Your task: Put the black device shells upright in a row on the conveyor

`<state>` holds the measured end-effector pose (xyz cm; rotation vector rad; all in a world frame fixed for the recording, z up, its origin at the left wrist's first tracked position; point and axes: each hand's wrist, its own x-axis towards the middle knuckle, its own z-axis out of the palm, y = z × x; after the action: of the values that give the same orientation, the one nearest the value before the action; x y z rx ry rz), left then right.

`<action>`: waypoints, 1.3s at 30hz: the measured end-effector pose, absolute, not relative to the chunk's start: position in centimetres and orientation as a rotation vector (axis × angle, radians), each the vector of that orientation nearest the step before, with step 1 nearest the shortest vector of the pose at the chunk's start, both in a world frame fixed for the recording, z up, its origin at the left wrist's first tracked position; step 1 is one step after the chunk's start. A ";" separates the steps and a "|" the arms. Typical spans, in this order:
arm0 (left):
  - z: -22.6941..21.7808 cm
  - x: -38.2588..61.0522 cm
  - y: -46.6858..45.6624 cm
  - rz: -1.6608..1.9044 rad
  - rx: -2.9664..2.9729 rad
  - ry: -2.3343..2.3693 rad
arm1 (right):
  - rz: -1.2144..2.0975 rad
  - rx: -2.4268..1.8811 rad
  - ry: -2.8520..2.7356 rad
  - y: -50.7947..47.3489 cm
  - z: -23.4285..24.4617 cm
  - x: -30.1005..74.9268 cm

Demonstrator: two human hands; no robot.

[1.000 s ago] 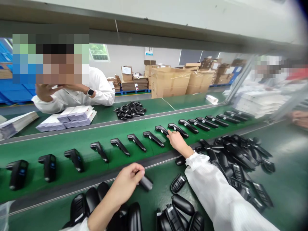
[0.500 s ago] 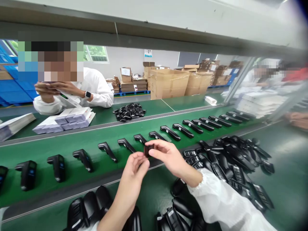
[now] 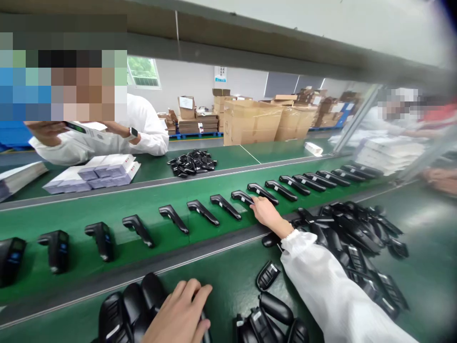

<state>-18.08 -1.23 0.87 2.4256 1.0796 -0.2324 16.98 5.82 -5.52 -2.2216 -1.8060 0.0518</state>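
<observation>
My right hand [image 3: 266, 214] reaches out over the green conveyor belt [image 3: 117, 205]. Its fingers are pressed together on the near end of one black handheld device [image 3: 243, 196] in the long row on the belt. My left hand [image 3: 182, 312] lies low at the near edge on a pile of black covers [image 3: 124, 309]. Its fingers and thumb are closed round one black cover [image 3: 204, 321]. More black covers [image 3: 274, 309] lie between my arms.
A big heap of black parts [image 3: 357, 233] lies to the right. Across the belt a person in white [image 3: 143, 128] holds a device above white boxes [image 3: 107, 169]; a small pile of black parts [image 3: 193, 162] is beside them. Cardboard cartons [image 3: 250, 121] stand behind.
My hands met over the near edge with a small black piece between them. The right hand has since gone out to the belt, and the left has dropped onto the cover pile. The devices have shifted along the belt.
</observation>
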 end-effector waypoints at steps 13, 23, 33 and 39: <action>2.7 -10.8 3.6 0.882 1.171 0.991 | 0.961 -1.099 -1.699 1.2 0.6 10.9; 2.8 -10.7 3.2 0.533 1.981 1.051 | 0.772 -1.249 -1.320 2.4 0.0 13.1; -0.3 -16.4 2.2 -0.148 2.811 1.182 | 0.081 -2.205 -1.801 5.1 -5.1 17.9; 0.9 -12.7 3.9 0.408 2.021 1.062 | -0.039 -2.253 -1.657 5.2 -3.9 17.8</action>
<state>-12.69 3.92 0.89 2.0213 1.0618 0.4076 17.76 5.23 -3.93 -2.2530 -1.6573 -0.0388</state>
